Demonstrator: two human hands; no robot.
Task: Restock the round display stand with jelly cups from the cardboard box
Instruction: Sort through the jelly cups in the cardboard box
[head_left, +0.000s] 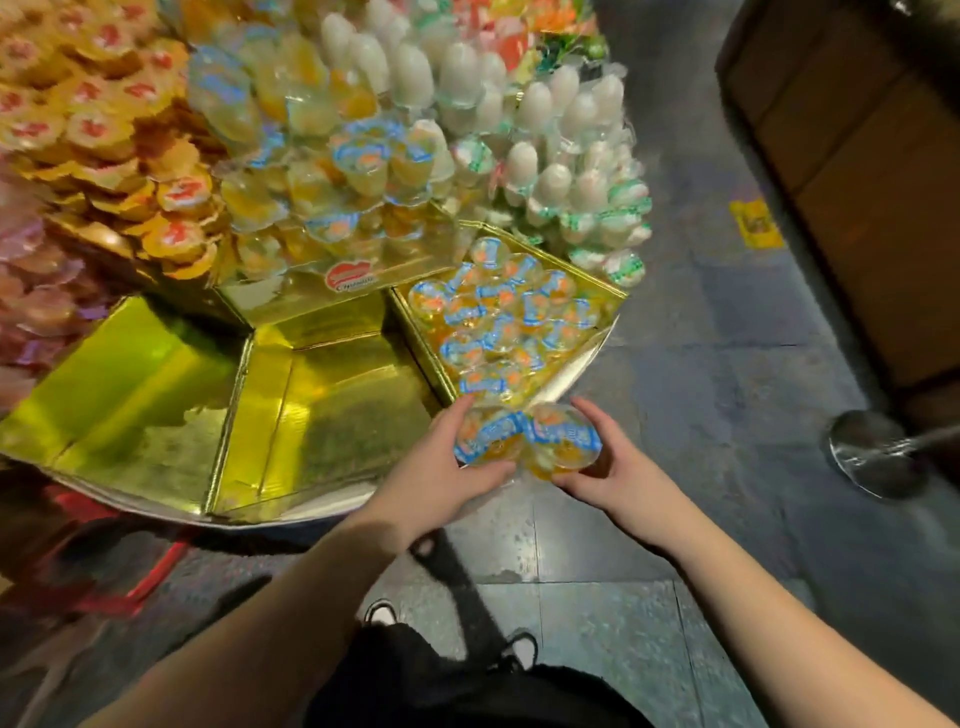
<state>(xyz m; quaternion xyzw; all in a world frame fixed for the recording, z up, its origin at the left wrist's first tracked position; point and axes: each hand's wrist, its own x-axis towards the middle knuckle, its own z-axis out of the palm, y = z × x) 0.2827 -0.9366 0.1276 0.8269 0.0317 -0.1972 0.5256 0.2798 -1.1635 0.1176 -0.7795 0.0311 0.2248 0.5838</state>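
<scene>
Gold compartment holds jelly cups (blue-lidded); two more in hands.

Display stand compartments lined in shiny gold-yellow foil, a red oval logo on one divider; jelly cups clear with orange-yellow filling, lids blue and white with orange marks; upper cups milky white, some lids green-edged; left stack yellow with red print; floor mottled grey tile, one yellow sticker.
</scene>
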